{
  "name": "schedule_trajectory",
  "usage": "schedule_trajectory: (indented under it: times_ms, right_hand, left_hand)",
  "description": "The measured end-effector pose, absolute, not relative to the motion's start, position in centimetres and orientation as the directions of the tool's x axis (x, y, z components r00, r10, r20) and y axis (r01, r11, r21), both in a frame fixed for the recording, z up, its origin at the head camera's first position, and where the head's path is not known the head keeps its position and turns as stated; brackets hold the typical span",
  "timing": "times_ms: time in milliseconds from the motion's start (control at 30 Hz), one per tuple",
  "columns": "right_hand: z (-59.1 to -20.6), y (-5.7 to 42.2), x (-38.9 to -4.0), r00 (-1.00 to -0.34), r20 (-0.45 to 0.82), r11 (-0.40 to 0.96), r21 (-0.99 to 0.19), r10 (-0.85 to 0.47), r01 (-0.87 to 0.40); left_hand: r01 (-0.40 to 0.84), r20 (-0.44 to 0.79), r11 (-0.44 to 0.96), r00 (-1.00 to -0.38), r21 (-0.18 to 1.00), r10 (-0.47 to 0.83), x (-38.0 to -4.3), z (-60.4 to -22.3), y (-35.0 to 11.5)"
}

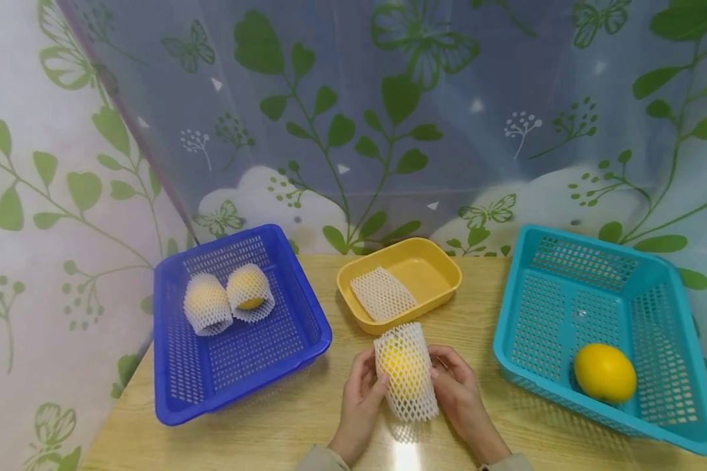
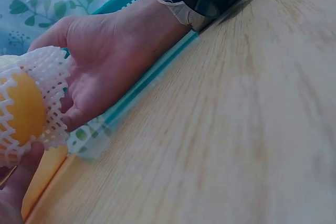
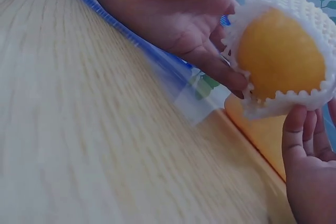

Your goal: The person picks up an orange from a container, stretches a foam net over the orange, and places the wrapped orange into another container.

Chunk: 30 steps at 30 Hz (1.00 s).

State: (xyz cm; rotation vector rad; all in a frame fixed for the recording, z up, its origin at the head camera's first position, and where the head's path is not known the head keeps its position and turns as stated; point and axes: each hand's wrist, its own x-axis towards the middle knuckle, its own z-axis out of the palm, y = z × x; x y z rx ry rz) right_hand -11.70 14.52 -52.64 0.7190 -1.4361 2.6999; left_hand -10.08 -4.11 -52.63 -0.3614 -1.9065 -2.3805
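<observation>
A yellow fruit [image 3: 281,51] sits inside a white foam net sleeve [image 1: 417,407], raised off the table between my two hands. My left hand [image 1: 361,396] grips the sleeved fruit from its left side, thumb on the netting. On the opposite side my right hand [image 1: 456,392] holds it, thumb and fingers at the sleeve's edge. Seen from the right wrist, the fruit's end shows bare through the sleeve's open end. Just beyond the hands, a flat foam net [image 1: 383,294] lies in a yellow tray [image 1: 436,304].
To the left, a blue basket [image 1: 259,366] holds two fruits in foam nets, one netted fruit [image 1: 206,301] beside another netted fruit [image 1: 250,291]. A teal basket [image 1: 542,386] on the right contains one bare yellow fruit [image 1: 604,373]. Behind the wooden table [image 1: 283,418] hangs a leaf-patterned curtain [image 1: 353,131].
</observation>
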Motion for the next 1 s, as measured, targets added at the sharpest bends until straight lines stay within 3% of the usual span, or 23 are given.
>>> schedule_trajectory:
  times_ms: [267, 600, 833, 1000]
  right_hand:
    - [-52.7, 14.4, -11.3, -0.939, 0.311, -0.490, -0.848, -0.147, -0.204]
    - [-51.0, 14.0, -11.1, -0.972, 0.174, -0.395, -0.913, -0.158, -0.099]
    - [-48.3, 13.9, -10.8, -0.947, 0.231, -0.392, -0.911, -0.222, -0.130]
    - [-45.9, 13.1, -10.8, -0.900, 0.319, -0.419, -0.890, -0.298, -0.177]
  left_hand:
    - [0.182, 0.210, -0.201, -0.969, 0.962, 0.129, -9.8, -52.8, -4.1]
    - [0.104, 0.167, -0.288, -0.964, 0.952, 0.205, -10.0, -52.0, -4.1]
    - [0.043, 0.142, -0.330, -0.948, 0.943, 0.283, -9.2, -48.7, -4.6]
    - [0.016, 0.113, -0.354, -0.960, 0.935, 0.258, -8.2, -45.6, -4.8]
